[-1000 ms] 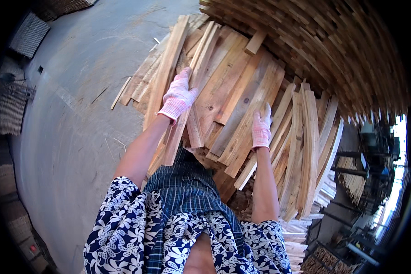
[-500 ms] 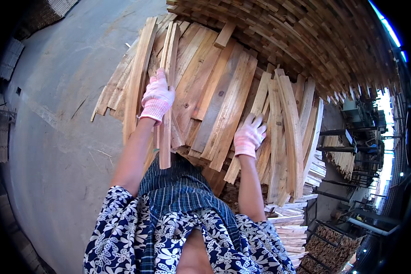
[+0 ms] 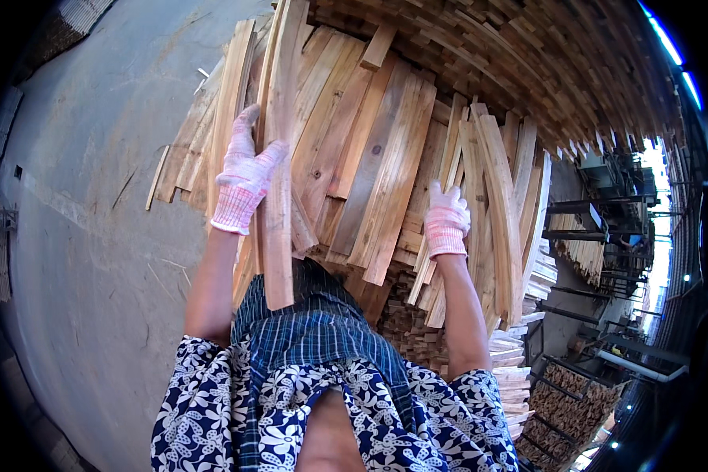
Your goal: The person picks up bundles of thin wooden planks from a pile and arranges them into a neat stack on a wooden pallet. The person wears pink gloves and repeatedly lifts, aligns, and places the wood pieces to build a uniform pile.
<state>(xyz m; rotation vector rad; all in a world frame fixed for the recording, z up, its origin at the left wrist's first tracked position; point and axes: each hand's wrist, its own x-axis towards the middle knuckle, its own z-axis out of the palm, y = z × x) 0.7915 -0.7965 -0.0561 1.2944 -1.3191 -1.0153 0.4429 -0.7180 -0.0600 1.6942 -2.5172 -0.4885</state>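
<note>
My left hand (image 3: 248, 177), in a pink and white knit glove, has its thumb and fingers spread apart. Its thumb touches the face of a long wooden plank (image 3: 278, 228) that stands out above the others, its near end over my checked apron. Left of that hand lies another pale plank (image 3: 232, 86). My right hand (image 3: 448, 219), gloved alike, is closed around a narrow wooden strip (image 3: 422, 277) tilted on its edge; its fingers are partly hidden. Between my hands, several wide planks (image 3: 381, 173) lie side by side on the pile.
A tall stack of wood pieces (image 3: 511, 63) rises at the far side. Curved planks (image 3: 502, 212) lie right of my right hand, with more stacked wood (image 3: 511, 385) below. Grey concrete floor (image 3: 94, 259) spreads on the left. Metal racks (image 3: 582, 228) stand at the right.
My left hand has loosened and spread its fingers, and the plank beside it has turned its broad face up. My right hand has shifted right, and the strip there has tipped on edge.
</note>
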